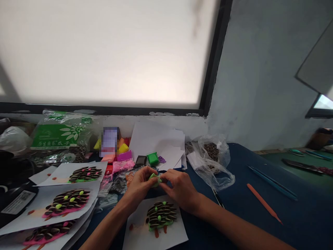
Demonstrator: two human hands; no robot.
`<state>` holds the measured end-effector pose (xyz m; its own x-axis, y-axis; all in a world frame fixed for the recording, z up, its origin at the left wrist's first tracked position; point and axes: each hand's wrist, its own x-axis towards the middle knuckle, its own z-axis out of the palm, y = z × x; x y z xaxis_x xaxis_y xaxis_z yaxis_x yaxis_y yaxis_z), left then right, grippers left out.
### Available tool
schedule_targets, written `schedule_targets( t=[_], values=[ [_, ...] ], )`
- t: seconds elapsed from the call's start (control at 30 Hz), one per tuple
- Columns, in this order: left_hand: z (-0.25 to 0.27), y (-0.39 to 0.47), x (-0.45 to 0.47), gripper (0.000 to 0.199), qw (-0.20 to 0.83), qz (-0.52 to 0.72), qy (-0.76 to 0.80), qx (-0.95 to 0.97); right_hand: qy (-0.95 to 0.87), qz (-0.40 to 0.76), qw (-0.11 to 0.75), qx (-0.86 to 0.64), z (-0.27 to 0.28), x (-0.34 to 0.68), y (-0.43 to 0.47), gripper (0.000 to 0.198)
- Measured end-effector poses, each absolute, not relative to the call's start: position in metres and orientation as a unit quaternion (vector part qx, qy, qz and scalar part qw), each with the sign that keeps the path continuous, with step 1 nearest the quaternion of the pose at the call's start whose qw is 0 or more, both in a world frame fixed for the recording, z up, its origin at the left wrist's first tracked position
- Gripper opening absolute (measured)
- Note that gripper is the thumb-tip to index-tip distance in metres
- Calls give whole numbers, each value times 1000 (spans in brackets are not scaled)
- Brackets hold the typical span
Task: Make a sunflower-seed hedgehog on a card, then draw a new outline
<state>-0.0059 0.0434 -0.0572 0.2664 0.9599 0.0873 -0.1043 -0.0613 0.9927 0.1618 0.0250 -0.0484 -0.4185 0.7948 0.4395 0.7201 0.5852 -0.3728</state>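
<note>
Where both hands (139, 183) nearly meet, they pinch green clay (155, 180).

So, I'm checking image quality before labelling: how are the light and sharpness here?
Head view: window washed nearly white, wall beside it dim; same view: pixelated patch below the window hides detail, green lump between left hand and right hand soft, hard to make out.

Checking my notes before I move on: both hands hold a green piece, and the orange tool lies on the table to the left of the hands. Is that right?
Not quite: the head view shows the orange tool on the table to the right of the hands. The left hand and right hand do both hold a green piece.
</note>
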Motion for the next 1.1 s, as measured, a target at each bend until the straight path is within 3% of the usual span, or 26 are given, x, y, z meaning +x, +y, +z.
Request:
schedule_targets(
  t=[0.33,0.57,0.73,0.9,1.1],
  values=[
    [-53,44,-11,38,603,443,383,541,-818,144,360,-425,-45,165,27,10],
    [-54,44,-11,44,637,442,378,507,-728,332,410,-438,-43,163,24,6],
    [-51,40,-10,46,669,407,355,511,-733,308,425,-432,-44,165,25,4],
    [-52,41,-8,44,631,426,367,535,-762,258,431,-408,-42,161,23,5],
    [-59,47,-12,36,544,460,432,553,-662,364,518,-401,-40,163,27,17]
  ],
)
